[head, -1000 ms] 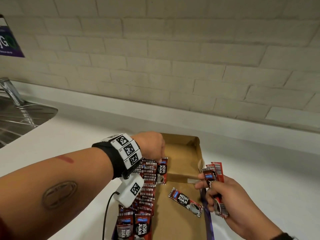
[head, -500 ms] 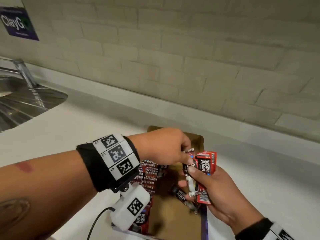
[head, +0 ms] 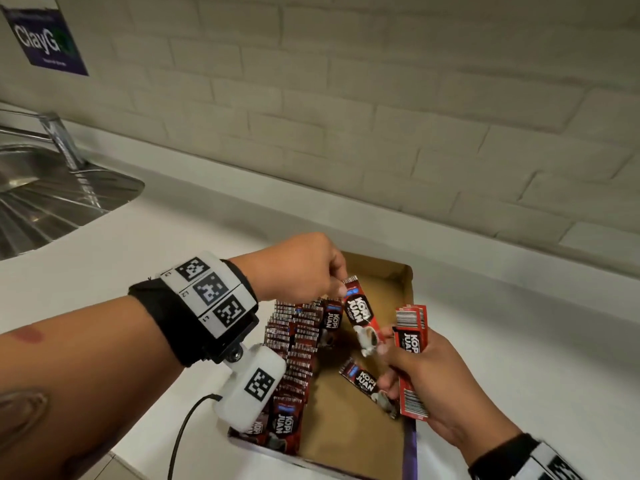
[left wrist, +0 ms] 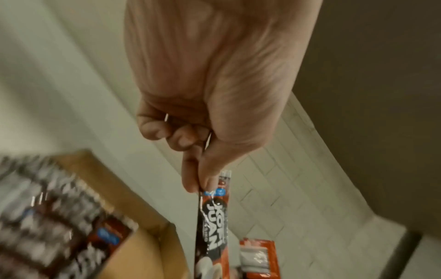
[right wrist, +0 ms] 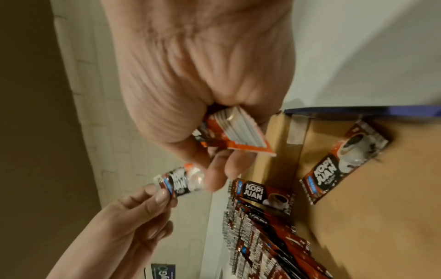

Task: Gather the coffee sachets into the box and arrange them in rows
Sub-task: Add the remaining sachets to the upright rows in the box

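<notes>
We read this as mid-transfer; our left hand [head: 304,268] pinches one single sachet [head: 360,317] by its top seam between thumb and fingertip, other fingers curled in, so it hangs label-out over the box [head: 407,282]; holding it by the end probably keeps the body free to slot upright into the row. Our right hand [head: 426,379] is curled round a small bundle of sachets [head: 410,355] held on edge, thumb across the front; the bundle acts as a feed stack (we can't count them, edges overlap); the lower tip of the single sachet sits just beside the right fingers, touching or not we cannot tell.

Where the task's things are: a long overlapped row of sachets [head: 294,344] runs near-to-far along the box's left side, shingled so each leans on the next; one loose sachet [head: 363,381] lies flat and skewed on the bare cardboard floor near the right hand, not yet in any row; right half of the box still bare. Box sits on the white bench [head: 519,341], sink [head: 52,202] far left, well apart.

Our judgement: next the single sachet goes to the far end of the left row, or starts a second one; risk is knocking the leaning row over (thin foil, slippery).
</notes>
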